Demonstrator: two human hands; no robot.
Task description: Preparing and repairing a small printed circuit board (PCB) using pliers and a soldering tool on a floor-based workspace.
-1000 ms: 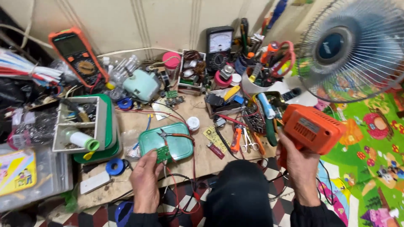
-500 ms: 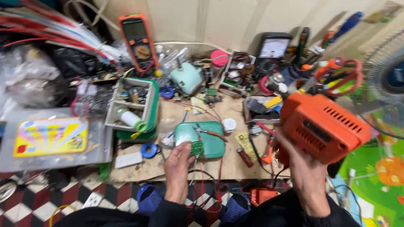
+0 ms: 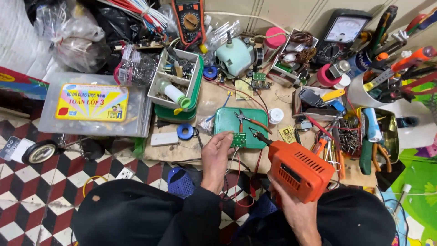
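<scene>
My right hand (image 3: pixel 291 207) grips the handle of an orange soldering gun (image 3: pixel 298 169); its dark tip points up-left toward a small green circuit board (image 3: pixel 237 140). My left hand (image 3: pixel 216 157) pinches that board by its left edge, just above the near rim of a green tin lid (image 3: pixel 225 120). Red-handled pliers (image 3: pixel 248 120) lie across the lid. Thin red wires hang from the board down between my knees.
A cluttered wooden board holds a white solder reel (image 3: pixel 275 115), a green box of parts (image 3: pixel 178 82), an orange multimeter (image 3: pixel 189 18), an analogue meter (image 3: pixel 343 32), a tool cup (image 3: pixel 368 86), a tin of screws (image 3: pixel 350 136). A clear plastic case (image 3: pixel 93 107) lies left on checkered floor.
The view has shifted left and downward. My right hand has brought the soldering gun in from the right, so its tip is now close to the board in my left hand.
</scene>
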